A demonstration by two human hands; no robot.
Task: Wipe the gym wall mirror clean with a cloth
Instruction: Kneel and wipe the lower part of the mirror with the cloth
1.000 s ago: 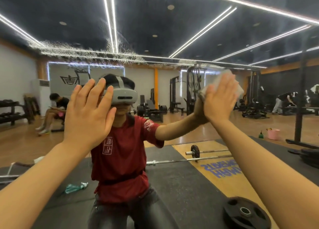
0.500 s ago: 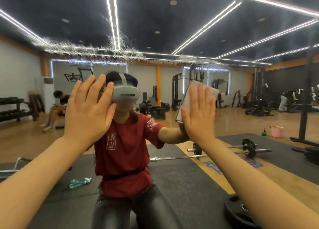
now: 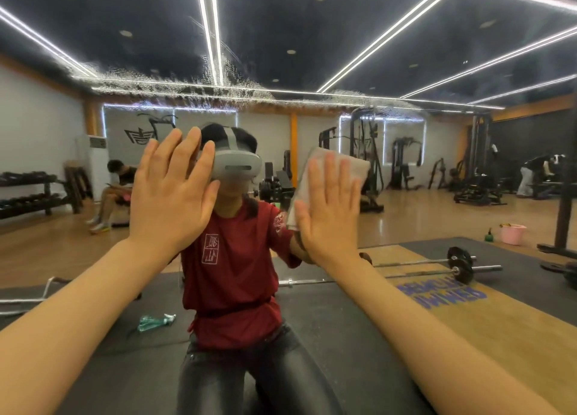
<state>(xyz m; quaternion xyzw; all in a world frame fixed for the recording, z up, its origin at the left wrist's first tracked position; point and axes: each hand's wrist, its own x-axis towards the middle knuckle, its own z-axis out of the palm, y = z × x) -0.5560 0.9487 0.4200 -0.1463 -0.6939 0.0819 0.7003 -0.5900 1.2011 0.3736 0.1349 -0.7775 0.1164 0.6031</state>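
Mid-wipe: right hand (image 3: 327, 214), fingers spread flat, presses cloth (image 3: 337, 167) on mirror (image 3: 406, 55). Left hand (image 3: 170, 192) flat, bracing glass. Next: probably sweep up to droplet band (image 3: 187, 85).

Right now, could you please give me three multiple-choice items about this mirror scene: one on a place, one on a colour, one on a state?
1. Where is the cloth?
A. on the floor
B. under the right hand, against the mirror
C. in the bucket

2. What colour is the bucket?
A. pink
B. blue
C. black

3. How is the left hand?
A. a fist
B. holding a bottle
C. flat, fingers straight

Answers:
1 B, the palm presses it to the glass.
2 A, it is pink in the reflection.
3 C, fingers spread, holding nothing.
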